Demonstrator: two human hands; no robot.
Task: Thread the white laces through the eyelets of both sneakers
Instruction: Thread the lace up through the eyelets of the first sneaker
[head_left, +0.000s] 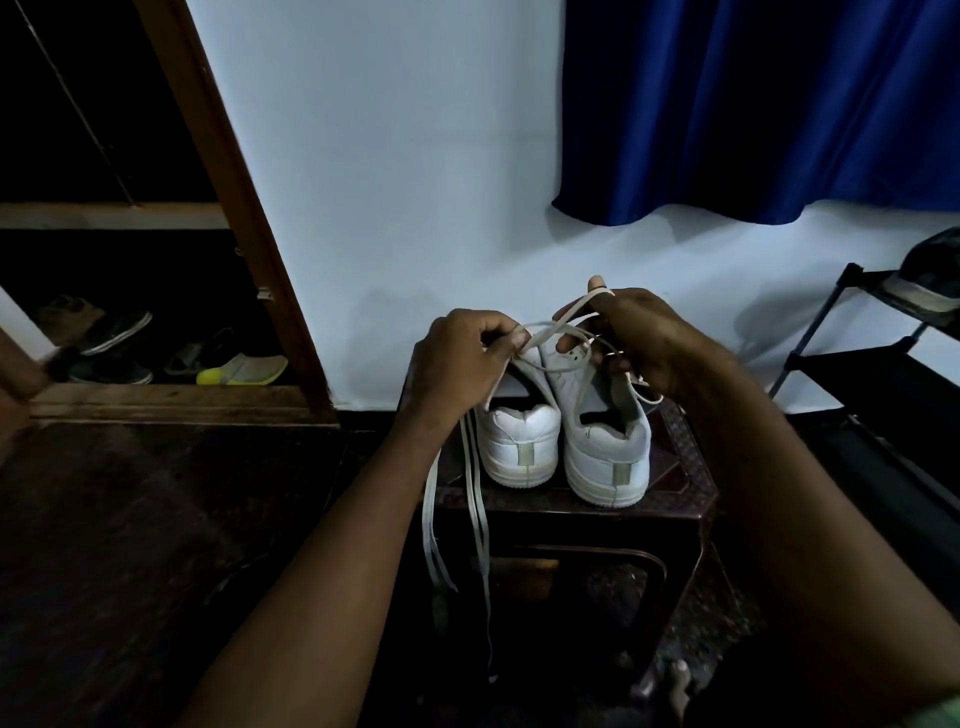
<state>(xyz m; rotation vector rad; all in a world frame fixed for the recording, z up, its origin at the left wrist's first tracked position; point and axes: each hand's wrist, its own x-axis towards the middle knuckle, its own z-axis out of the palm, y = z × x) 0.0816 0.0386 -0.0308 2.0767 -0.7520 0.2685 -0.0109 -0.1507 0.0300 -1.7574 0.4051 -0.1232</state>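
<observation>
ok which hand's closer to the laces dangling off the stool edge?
Left. The left hand sits right above the dangling laces, which hang from under it. The right hand is over the right sneaker, across both shoes.

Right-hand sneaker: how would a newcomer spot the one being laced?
Find the dark stool against the pale wall, under the blue curtain. Two white sneakers stand there, heels toward the camera. It is the right sneaker, nearer than the left sneaker, with a lace crossing it.
</observation>
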